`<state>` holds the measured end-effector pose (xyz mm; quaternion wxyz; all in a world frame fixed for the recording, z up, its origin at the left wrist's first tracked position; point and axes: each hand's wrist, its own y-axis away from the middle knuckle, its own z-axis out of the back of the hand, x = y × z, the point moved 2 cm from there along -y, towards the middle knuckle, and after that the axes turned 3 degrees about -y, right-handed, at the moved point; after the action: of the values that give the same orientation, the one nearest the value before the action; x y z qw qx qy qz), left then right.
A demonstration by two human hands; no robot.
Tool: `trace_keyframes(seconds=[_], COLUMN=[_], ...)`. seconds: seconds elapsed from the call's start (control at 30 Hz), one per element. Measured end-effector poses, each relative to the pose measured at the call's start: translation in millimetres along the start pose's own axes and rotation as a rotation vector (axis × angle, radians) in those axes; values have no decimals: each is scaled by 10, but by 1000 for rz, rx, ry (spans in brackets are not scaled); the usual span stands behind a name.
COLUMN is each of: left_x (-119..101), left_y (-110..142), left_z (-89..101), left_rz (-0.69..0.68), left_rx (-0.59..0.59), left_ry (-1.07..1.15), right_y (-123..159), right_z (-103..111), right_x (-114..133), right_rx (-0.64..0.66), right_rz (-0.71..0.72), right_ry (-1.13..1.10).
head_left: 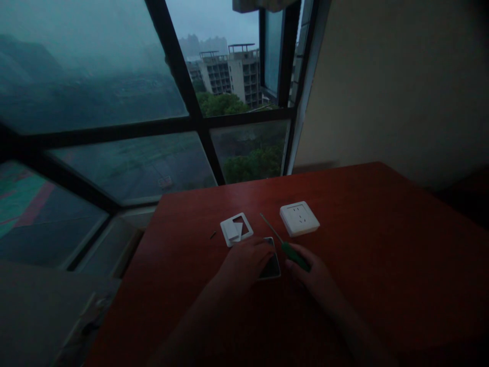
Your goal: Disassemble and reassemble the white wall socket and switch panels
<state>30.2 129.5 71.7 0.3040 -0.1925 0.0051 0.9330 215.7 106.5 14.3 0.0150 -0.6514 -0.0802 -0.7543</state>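
Note:
My right hand (311,269) is closed around the green handle of a screwdriver (294,256), whose thin shaft points up and to the left. My left hand (246,259) reaches over a dark rectangular piece with a white rim (273,267), which lies on the table. Its fingers are bent together over the dark middle; what they hold, if anything, is hidden. Just beyond that hand lies a white switch frame (248,227) with loose white pieces (232,230) on it. A white wall socket (300,218) sits face up past the screwdriver. A small dark screw-like piece (213,235) lies to the left.
All of this is on a reddish-brown table (367,244). Behind it stand windows with dark frames (153,125), one sash open at the upper right. A pale wall (389,86) rises on the right. The light is dim.

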Motion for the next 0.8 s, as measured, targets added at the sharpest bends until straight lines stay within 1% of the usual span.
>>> trace_keyframes(seconds=[0.3, 0.43, 0.6, 0.73, 0.8], left_x=[-54, -61, -73, -83, -72], left_y=[-28, -20, -31, -43, -29], left_z=[18, 3, -3, -3, -1], left_rz=[9, -31, -86, -87, -72], left_rx=[52, 74, 58, 51, 28], left_ry=[-84, -111, -119, -112, -93], right_y=[5, 3, 3, -9, -12], right_z=[1, -3, -2, 2, 3], right_x=[26, 28, 24, -1, -8], right_rx=[-1, -2, -7, -3, -3], right_rz=[-5, 4, 7, 12, 11], right_ry=[23, 29, 32, 23, 16])
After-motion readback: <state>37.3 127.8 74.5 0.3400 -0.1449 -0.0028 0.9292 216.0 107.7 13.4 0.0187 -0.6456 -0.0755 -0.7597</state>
